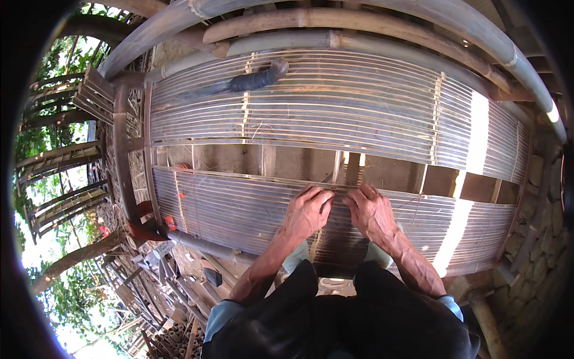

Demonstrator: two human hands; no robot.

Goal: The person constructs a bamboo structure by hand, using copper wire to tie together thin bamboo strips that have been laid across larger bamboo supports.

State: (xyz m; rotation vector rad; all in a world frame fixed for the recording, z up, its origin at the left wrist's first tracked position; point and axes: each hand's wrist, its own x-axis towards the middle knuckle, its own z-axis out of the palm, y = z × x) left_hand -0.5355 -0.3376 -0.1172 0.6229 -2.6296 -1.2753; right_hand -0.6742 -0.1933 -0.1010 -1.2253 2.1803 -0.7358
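Below me lies a near panel of narrow bamboo slats (233, 203), its slats running left to right. My left hand (308, 210) is at its far edge, fingers curled and pressed together. Close by on the right, my right hand (372, 212) is closed in a pinch at the same edge. A small gap separates the hands, with thin strips (338, 187) crossing it. What exactly the fingertips hold is hidden. On the far slatted panel (347, 102), a long tool with a dark wrapped handle (254, 80) rests toward the left, apart from both hands.
Between the panels runs a long gap with crosspieces (268, 160) and ground below. Thick bamboo poles (359, 21) frame the far side; a dark post (121, 131) stands left. Cut bamboo lengths (179, 287) lie at the lower left, and stones (538, 239) line the right.
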